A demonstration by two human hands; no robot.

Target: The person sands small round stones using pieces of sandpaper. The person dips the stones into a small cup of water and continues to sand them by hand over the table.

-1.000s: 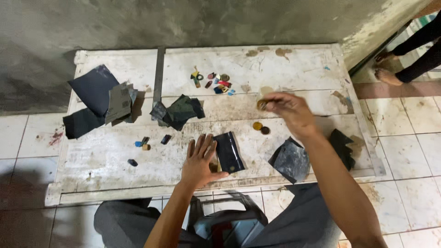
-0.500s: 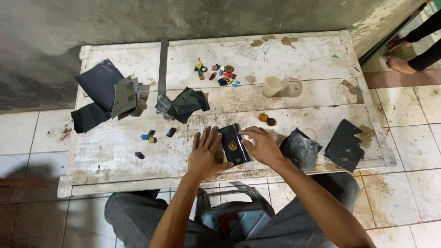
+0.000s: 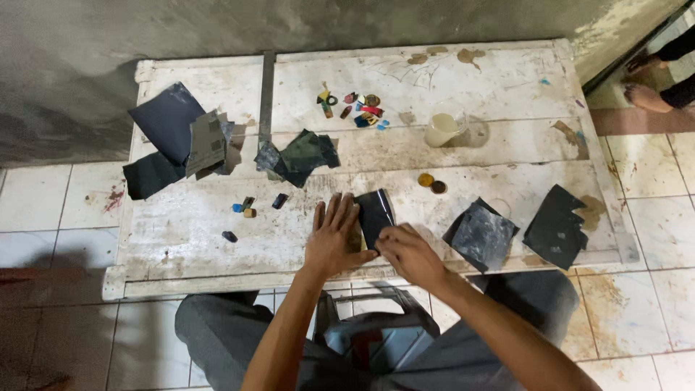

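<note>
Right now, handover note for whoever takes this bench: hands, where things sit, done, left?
Left hand: flat, fingers spread, pressing the small dark sandpaper sheet onto the worn white wooden board.
Right hand: closed at the sheet's lower edge; what it pinches is hidden.
Around: cloudy plastic cup, two small round discs, pile of small coloured pieces, more dark sheets left and right.
Done and left: progress unreadable.
</note>
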